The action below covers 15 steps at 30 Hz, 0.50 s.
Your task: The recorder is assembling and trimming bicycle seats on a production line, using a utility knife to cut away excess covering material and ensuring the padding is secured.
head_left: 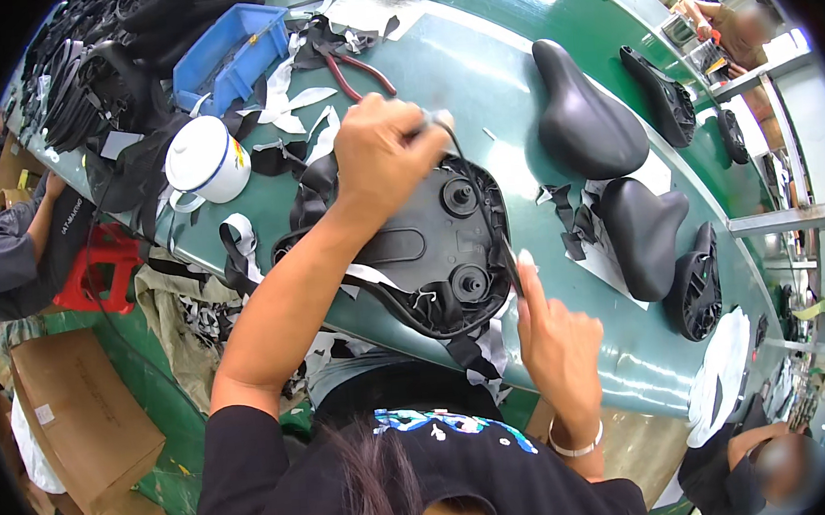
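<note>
A black bicycle saddle (402, 244) lies upside down on the table before me, its plastic base with two round spring mounts facing up. My left hand (381, 154) is closed above its far side, pinching the end of a thin black strip (466, 158) that runs down toward the saddle's right edge. The fingertips there are blurred. At the right edge my right hand (560, 338) grips a slim dark tool (513, 268), maybe a blade, with a finger laid along it; its handle is hidden in the palm.
Red-handled pliers (361, 74), a blue bin (231, 60) and a white enamel mug (207, 162) stand at left among black and white scraps. Finished-looking saddles (589, 116) lie at right. A red stool (102, 270) and a cardboard box (84, 414) are on the floor. Other people sit nearby.
</note>
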Available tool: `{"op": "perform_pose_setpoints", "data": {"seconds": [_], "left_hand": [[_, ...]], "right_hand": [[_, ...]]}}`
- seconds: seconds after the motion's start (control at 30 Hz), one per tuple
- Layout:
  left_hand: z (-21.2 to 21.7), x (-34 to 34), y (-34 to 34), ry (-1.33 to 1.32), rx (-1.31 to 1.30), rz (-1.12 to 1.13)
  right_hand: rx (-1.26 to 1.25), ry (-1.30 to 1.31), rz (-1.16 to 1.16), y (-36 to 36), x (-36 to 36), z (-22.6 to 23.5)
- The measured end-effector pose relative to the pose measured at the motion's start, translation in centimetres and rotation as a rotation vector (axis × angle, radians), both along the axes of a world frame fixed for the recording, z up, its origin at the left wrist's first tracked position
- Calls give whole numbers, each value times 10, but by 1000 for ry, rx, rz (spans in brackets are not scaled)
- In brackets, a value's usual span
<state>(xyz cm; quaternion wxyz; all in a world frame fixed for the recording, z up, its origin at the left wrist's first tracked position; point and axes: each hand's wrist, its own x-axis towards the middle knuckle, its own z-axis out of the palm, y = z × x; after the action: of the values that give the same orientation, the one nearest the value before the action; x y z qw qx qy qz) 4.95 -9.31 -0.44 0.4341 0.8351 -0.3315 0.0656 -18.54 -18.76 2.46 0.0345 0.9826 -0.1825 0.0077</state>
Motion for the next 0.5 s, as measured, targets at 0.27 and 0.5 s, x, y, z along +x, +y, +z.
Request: {"op": "perform_pose_setpoints", "data": {"seconds": [0.27,0.5], "left_hand": [[-19,-40,45,1156,-743,-281],[42,-55,92,1076,-1070,253]], "right_hand": [[81,5,408,-103,43,25],[47,108,601,-82,49,35]]}}
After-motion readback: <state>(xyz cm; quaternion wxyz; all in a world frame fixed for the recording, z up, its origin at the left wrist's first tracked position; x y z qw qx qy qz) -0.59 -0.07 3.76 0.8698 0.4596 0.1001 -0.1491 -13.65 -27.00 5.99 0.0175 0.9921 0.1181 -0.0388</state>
